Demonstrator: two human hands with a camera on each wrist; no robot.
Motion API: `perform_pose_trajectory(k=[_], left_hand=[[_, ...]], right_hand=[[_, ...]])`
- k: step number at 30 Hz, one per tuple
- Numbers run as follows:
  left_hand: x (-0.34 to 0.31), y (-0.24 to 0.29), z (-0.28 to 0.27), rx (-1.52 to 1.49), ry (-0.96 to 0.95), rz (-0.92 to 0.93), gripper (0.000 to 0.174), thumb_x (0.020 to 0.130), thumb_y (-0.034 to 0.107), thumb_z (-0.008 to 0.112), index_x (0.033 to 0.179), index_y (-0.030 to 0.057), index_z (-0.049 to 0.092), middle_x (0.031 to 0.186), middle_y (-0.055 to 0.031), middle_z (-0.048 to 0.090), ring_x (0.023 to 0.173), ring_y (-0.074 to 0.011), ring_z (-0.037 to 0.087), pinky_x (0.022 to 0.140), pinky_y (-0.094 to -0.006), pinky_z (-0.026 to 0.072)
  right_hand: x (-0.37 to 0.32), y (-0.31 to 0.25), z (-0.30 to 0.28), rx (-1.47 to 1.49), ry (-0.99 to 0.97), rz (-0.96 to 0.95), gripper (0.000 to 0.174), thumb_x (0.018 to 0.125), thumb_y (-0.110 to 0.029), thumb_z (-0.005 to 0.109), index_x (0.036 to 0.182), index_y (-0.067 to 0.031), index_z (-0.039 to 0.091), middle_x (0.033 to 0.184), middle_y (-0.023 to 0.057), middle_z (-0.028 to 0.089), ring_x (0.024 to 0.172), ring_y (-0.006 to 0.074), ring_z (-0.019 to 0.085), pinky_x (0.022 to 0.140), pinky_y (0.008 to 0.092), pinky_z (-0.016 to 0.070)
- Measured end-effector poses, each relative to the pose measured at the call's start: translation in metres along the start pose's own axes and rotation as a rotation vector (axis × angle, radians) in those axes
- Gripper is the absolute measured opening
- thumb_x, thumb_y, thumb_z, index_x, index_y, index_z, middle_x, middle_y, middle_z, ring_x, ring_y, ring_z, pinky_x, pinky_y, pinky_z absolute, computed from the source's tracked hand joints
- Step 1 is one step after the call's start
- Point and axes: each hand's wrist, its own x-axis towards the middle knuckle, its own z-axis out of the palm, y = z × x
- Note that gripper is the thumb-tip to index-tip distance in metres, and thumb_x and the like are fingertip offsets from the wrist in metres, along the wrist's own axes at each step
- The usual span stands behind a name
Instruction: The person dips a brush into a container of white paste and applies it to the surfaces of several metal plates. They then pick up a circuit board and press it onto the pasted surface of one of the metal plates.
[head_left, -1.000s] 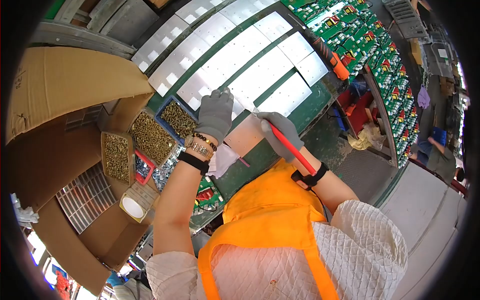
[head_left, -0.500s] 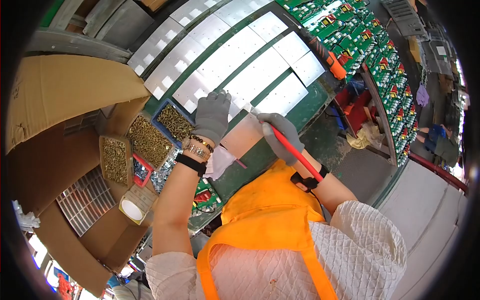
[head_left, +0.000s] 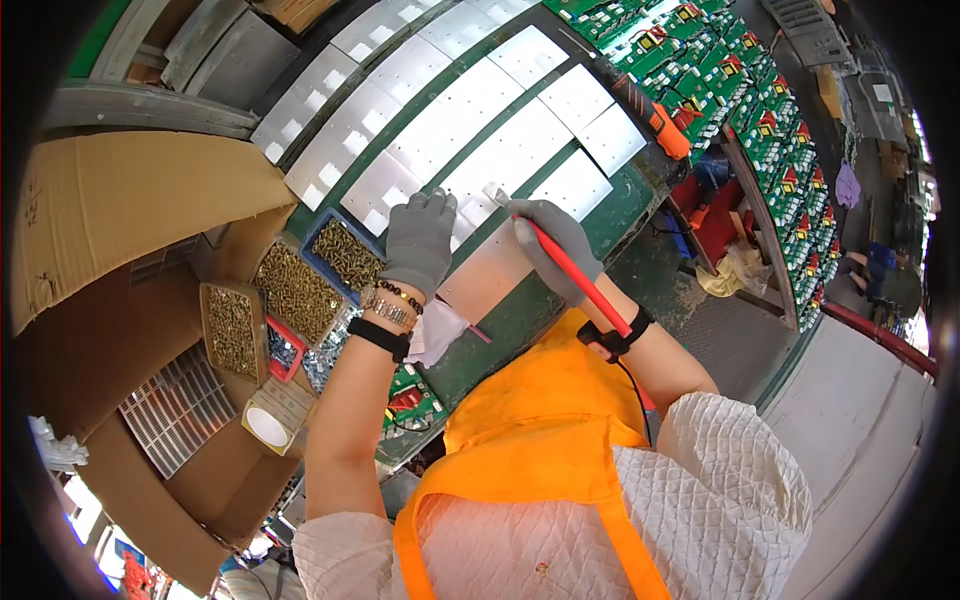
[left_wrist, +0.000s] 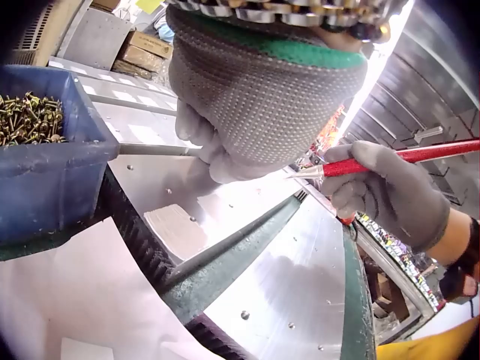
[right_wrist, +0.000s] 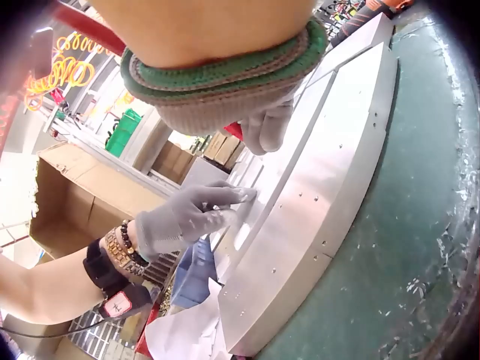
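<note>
My gloved left hand (head_left: 418,240) rests at the near end of a silver metal plate (left_wrist: 154,180), its fingers touching the surface; the left wrist view shows the fingertips bent down onto it. A pale rectangular patch (left_wrist: 176,231) lies on that plate near screw-like dots. My gloved right hand (head_left: 555,245) grips a red-handled brush (head_left: 583,283) like a pen, the handle running back over the wrist. In the left wrist view its silver ferrule (left_wrist: 309,172) and pale tip point at the plate near the left fingertips. The right wrist view hides most of the brush behind the hand.
Rows of silver plates (head_left: 455,110) cover the green table (head_left: 625,205). Left of my left hand stand a blue bin (head_left: 318,262) of screws, more screw trays and a cardboard box (head_left: 150,190). An orange-handled power tool (head_left: 665,132) and green circuit boards (head_left: 725,80) lie to the right.
The brush tip has moved forward over the plates with my right hand. My left hand stays at about the same place on its plate; the head view has shifted slightly.
</note>
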Motion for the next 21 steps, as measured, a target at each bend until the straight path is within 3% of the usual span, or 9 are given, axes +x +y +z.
perform_pose_trajectory(k=[11, 16, 19, 21], left_hand=[[0.000, -0.001, 0.003, -0.064, 0.097, 0.006, 0.051, 0.076, 0.006, 0.063, 0.127, 0.0106, 0.061, 0.131, -0.0058, 0.060, 0.112, -0.0267, 0.058, 0.089, -0.0406, 0.0449], [0.001, 0.001, 0.000, -0.046, 0.051, -0.005, 0.051, 0.076, 0.005, 0.063, 0.127, 0.0099, 0.061, 0.130, -0.0052, 0.060, 0.114, -0.0263, 0.057, 0.089, -0.0401, 0.0450], [0.001, 0.001, -0.001, -0.044, 0.063, -0.004, 0.052, 0.075, 0.005, 0.063, 0.127, 0.0100, 0.061, 0.129, -0.0045, 0.059, 0.114, -0.0261, 0.057, 0.089, -0.0400, 0.0451], [0.002, 0.002, -0.001, -0.054, 0.060, -0.009, 0.052, 0.075, 0.005, 0.064, 0.127, 0.0100, 0.061, 0.129, -0.0044, 0.059, 0.114, -0.0261, 0.057, 0.089, -0.0402, 0.0450]], right_hand=[[-0.009, 0.004, -0.015, -0.043, -0.055, 0.073, 0.024, 0.094, -0.011, 0.055, 0.115, -0.0016, 0.063, 0.096, 0.0154, 0.065, 0.089, 0.0287, 0.065, 0.081, 0.0336, 0.0517], [0.001, -0.007, -0.015, 0.019, -0.079, 0.095, 0.024, 0.094, -0.013, 0.055, 0.114, -0.0011, 0.063, 0.100, 0.0165, 0.066, 0.092, 0.0299, 0.065, 0.085, 0.0342, 0.0518], [0.002, 0.003, -0.007, -0.015, -0.045, 0.048, 0.023, 0.097, -0.014, 0.054, 0.112, 0.0011, 0.063, 0.093, 0.0157, 0.064, 0.085, 0.0257, 0.064, 0.077, 0.0338, 0.0504], [-0.006, 0.006, -0.010, -0.048, -0.061, 0.090, 0.023, 0.093, -0.009, 0.056, 0.113, -0.0015, 0.063, 0.098, 0.0165, 0.066, 0.091, 0.0289, 0.066, 0.082, 0.0343, 0.0521]])
